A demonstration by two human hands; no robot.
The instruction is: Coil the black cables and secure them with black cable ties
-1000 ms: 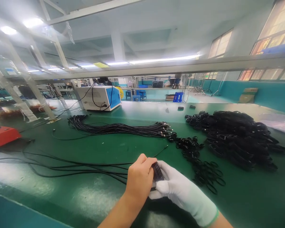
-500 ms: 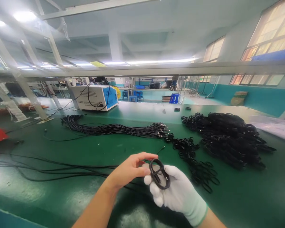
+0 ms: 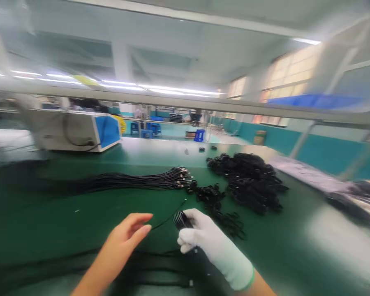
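My right hand (image 3: 200,234), in a white glove, is closed around a coiled black cable (image 3: 181,220); the coil's loops stick out past the fingers on the left. My bare left hand (image 3: 129,234) holds nothing, its thumb and fingers apart, a short way left of the coil. A single black cable (image 3: 169,218) lies on the green table between and beyond the hands. Beneath the hands run several loose black cables (image 3: 160,269), blurred, with their connector ends below my right hand.
A long bundle of straight black cables (image 3: 135,181) lies across the table. Right of it are a scatter of small black loops (image 3: 211,197) and a large heap of coiled cables (image 3: 249,176). A white and blue machine (image 3: 77,129) stands at the back left.
My left hand has let go of the coil and moved left. My right hand has turned over with the coil and closed on it. The view has swung to the right.
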